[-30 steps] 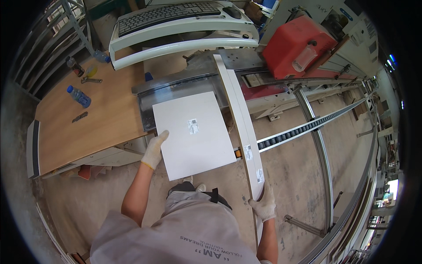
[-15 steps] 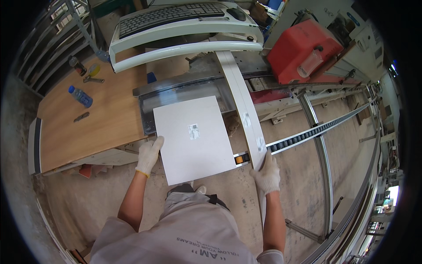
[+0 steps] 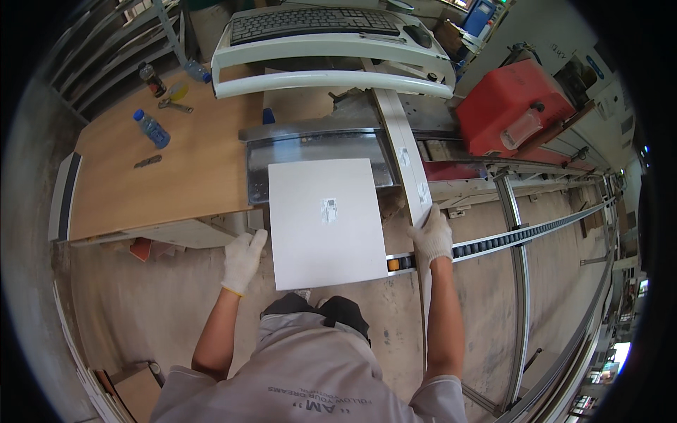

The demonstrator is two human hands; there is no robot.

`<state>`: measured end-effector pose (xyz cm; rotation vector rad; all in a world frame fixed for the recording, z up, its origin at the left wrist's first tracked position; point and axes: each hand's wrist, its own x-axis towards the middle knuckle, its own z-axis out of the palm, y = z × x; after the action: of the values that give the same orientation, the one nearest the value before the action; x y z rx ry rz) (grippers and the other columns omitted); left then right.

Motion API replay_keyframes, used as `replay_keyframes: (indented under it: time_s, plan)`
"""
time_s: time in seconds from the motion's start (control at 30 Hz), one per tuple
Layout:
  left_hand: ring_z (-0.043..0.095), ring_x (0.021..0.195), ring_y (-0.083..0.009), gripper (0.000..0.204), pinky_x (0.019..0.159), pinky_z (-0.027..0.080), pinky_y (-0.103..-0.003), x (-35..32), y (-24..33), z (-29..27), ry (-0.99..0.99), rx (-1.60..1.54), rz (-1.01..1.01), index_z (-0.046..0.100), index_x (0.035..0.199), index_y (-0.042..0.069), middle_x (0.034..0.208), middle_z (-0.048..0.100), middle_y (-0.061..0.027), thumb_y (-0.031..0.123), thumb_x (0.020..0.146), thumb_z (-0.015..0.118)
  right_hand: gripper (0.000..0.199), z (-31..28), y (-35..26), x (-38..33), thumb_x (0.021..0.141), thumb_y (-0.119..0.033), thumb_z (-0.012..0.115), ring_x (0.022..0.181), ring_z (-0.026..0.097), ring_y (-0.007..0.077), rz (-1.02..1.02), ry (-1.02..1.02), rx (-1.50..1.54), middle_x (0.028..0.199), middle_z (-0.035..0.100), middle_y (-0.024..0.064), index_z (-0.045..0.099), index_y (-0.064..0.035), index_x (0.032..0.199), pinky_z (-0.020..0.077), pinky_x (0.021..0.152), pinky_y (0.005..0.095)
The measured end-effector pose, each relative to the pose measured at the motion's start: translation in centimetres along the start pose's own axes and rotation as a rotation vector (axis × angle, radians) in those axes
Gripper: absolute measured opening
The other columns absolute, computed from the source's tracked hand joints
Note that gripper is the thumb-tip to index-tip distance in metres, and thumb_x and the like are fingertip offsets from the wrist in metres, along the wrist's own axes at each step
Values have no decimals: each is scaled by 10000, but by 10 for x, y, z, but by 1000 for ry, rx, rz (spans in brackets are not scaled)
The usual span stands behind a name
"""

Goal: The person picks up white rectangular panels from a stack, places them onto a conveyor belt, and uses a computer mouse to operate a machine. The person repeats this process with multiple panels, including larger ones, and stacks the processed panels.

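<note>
In front of me a white square panel (image 3: pixel 326 247) with a small label lies partly over the metal bed (image 3: pixel 321 149) of the machine. My left hand (image 3: pixel 244 262), in a white knit glove, is just beside its left edge, a small gap away; the fingers are apart and hold nothing. My gloved right hand (image 3: pixel 432 238) grips a long narrow white board (image 3: pixel 405 144), its fingers wrapped around the right edge. A lengthwise line and small labels show on this board, which runs from under the keyboard shelf toward me, across the roller rail. The fingertips underneath are hidden.
A roller rail (image 3: pixel 486 245) on metal legs stretches away to the right. Ahead, a white shelf (image 3: pixel 331 83) carries a keyboard (image 3: pixel 314 23) and mouse (image 3: pixel 417 36). A red machine cover (image 3: pixel 511 106) stands to its right. Bottles and a wrench (image 3: pixel 175 106) rest on the wooden table (image 3: pixel 197 166).
My left hand has come off the square panel's left edge. The panel now sits straighter to me. My right hand stays on the long board, and the view has shifted.
</note>
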<state>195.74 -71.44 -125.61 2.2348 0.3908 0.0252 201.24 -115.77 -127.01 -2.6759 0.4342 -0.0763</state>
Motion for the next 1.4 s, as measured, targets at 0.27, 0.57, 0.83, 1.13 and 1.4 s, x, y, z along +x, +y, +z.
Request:
replay_keyframes:
  time_s: [0.27, 0.57, 0.83, 1.13, 1.4]
  plan:
    - [728, 830, -330, 560, 788, 534, -454, -89, -64, -30, 252, 11, -104, 745, 994, -56, 889, 743, -229, 495, 1022, 651, 1050, 14, 17, 22, 809, -520, 849, 1253, 621, 482, -199, 64, 86, 1421, 575, 286, 362, 25, 1562, 534, 1038, 529]
    - [703, 712, -256, 463, 713, 536, -412, -230, -129, -41, 366, 39, -344, 726, 891, -37, 814, 762, -183, 406, 1018, 684, 965, 16, 28, 24, 875, -588, 802, 1300, 580, 484, -258, 233, 104, 1497, 511, 309, 446, 51, 1504, 496, 1093, 517]
    - [728, 780, -247, 536, 738, 552, -422, -301, -265, -105, 430, 43, -429, 757, 1083, -76, 847, 782, -167, 449, 1040, 656, 723, 27, -90, -40, 824, -416, 868, 1281, 567, 476, -194, 666, 91, 1369, 590, 323, 616, 40, 1325, 474, 1088, 533]
    - [669, 651, -324, 304, 541, 508, -457, -447, 309, -98, -327, 419, 442, 746, 977, 74, 775, 681, -162, 368, 969, 671, 543, -565, 11, -309, 867, -143, 820, 1360, 542, 424, -330, 819, 120, 1447, 584, 236, 626, 29, 1344, 470, 1137, 504]
    - [702, 789, -405, 422, 938, 522, -489, -874, 1253, -382, -273, 228, 232, 770, 977, 73, 868, 769, -150, 473, 1014, 640, 602, -1548, 123, -363, 853, -114, 815, 1412, 517, 407, -209, 465, 242, 1499, 544, 206, 586, 11, 1395, 436, 1181, 494]
